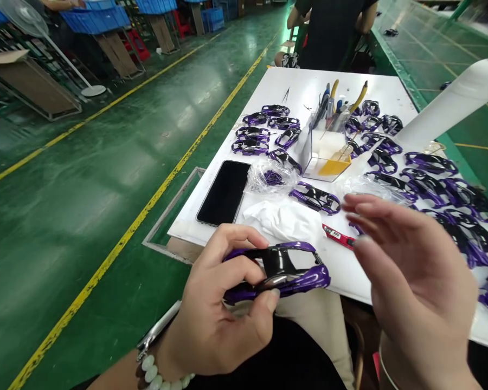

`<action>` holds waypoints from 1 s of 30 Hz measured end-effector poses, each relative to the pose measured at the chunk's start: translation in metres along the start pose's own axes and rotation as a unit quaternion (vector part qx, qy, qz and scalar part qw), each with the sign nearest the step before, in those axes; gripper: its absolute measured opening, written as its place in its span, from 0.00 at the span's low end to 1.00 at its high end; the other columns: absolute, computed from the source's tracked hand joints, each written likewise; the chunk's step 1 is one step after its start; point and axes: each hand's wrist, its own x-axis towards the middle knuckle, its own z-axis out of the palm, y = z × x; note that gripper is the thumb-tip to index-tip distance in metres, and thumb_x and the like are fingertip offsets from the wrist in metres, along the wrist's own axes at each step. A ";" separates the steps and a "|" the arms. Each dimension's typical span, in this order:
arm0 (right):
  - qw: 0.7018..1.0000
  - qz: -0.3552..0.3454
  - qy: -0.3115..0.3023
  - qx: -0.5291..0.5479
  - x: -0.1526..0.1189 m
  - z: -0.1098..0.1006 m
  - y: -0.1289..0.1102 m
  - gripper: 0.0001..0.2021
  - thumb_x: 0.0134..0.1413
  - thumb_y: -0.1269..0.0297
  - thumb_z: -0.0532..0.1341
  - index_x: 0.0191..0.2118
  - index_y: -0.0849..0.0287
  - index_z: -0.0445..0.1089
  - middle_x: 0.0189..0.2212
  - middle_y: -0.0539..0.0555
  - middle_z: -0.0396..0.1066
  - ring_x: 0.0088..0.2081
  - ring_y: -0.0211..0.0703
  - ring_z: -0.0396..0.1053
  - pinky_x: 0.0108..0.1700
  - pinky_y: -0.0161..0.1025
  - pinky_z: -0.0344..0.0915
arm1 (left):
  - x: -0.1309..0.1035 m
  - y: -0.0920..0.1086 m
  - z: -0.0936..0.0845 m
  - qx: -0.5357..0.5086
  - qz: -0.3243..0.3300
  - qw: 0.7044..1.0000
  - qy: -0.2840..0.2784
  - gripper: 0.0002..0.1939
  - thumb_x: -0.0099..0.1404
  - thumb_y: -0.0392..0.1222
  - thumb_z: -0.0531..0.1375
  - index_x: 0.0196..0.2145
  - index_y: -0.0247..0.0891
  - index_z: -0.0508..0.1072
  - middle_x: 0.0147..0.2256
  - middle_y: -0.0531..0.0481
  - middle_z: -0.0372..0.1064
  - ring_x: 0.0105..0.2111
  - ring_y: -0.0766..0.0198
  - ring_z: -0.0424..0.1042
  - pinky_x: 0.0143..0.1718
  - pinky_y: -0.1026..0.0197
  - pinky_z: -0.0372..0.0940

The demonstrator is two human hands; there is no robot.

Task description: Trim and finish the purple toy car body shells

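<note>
My left hand (pixel 228 303) grips a purple and black toy car body shell (pixel 282 265), thumb below and fingers over its near end. The shell is held above my lap, at the table's front edge. To its right my right hand (pixel 415 271) is raised with thumb and fingers apart, nothing visible between them. Just behind the right fingers lies a red utility knife (pixel 338 236), partly hidden by that hand. A crumpled white cloth (pixel 282 219) and another purple and black shell (pixel 315 198) lie beyond the held one.
On the white table (pixel 183 219) are a black phone (pixel 223 192), a plastic bag of small purple parts (pixel 272 177) and a clear tool holder (pixel 329 154) with pliers. Several shells (pixel 431 187) crowd the right. A white tube-like arm (pixel 451 103) slants in; a person (pixel 333 32) sits ahead.
</note>
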 end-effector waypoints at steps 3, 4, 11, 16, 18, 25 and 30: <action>0.959 0.124 -0.098 0.237 -0.027 0.000 -0.009 0.25 0.62 0.56 0.68 0.62 0.48 0.65 0.62 0.58 0.66 0.60 0.55 0.68 0.59 0.46 0.70 | -0.001 0.002 0.007 0.038 0.050 0.998 0.002 0.08 0.56 0.28 0.60 0.29 0.38 0.67 0.46 0.50 0.65 0.42 0.68 0.70 0.47 0.67 0.70; 0.937 0.153 -0.123 0.289 -0.035 0.002 -0.011 0.28 0.61 0.54 0.69 0.64 0.46 0.64 0.63 0.57 0.66 0.60 0.53 0.69 0.58 0.44 0.71 | -0.002 0.003 0.010 0.055 0.075 0.996 0.006 0.07 0.56 0.28 0.60 0.30 0.38 0.68 0.46 0.50 0.65 0.43 0.68 0.71 0.47 0.67 0.71; 0.881 0.187 -0.110 0.420 -0.055 0.013 -0.020 0.27 0.61 0.65 0.70 0.62 0.40 0.64 0.60 0.52 0.69 0.55 0.44 0.72 0.56 0.37 0.71 | -0.016 -0.001 0.024 0.108 0.163 0.981 0.005 0.03 0.60 0.35 0.62 0.35 0.38 0.72 0.47 0.46 0.66 0.45 0.61 0.74 0.41 0.63 0.76; 0.905 0.163 -0.093 0.381 -0.063 0.010 -0.018 0.26 0.61 0.67 0.70 0.61 0.42 0.65 0.57 0.49 0.71 0.52 0.40 0.74 0.54 0.31 0.72 | -0.018 0.002 0.027 0.035 0.131 0.991 0.000 0.04 0.60 0.31 0.61 0.33 0.38 0.70 0.47 0.45 0.66 0.43 0.61 0.75 0.44 0.61 0.76; 0.909 0.156 -0.076 0.380 -0.065 0.011 -0.017 0.24 0.62 0.66 0.69 0.61 0.43 0.65 0.56 0.49 0.72 0.51 0.41 0.75 0.54 0.33 0.73 | -0.017 0.004 0.028 0.000 0.114 0.993 -0.024 0.06 0.60 0.30 0.61 0.33 0.38 0.69 0.47 0.46 0.65 0.42 0.63 0.74 0.45 0.62 0.75; 0.926 0.145 -0.004 0.349 -0.072 0.017 -0.016 0.18 0.65 0.59 0.66 0.57 0.44 0.64 0.47 0.54 0.73 0.44 0.50 0.77 0.43 0.45 0.79 | -0.018 0.008 0.031 -0.090 0.028 0.990 -0.106 0.04 0.68 0.36 0.62 0.36 0.40 0.69 0.47 0.44 0.64 0.45 0.59 0.70 0.53 0.57 0.73; 0.920 0.167 0.037 0.353 -0.075 0.018 -0.017 0.17 0.64 0.60 0.66 0.55 0.43 0.65 0.42 0.53 0.72 0.40 0.49 0.76 0.41 0.47 0.78 | -0.016 0.012 0.036 -0.094 0.007 0.990 -0.107 0.05 0.65 0.39 0.64 0.38 0.40 0.72 0.46 0.42 0.68 0.47 0.53 0.72 0.49 0.52 0.76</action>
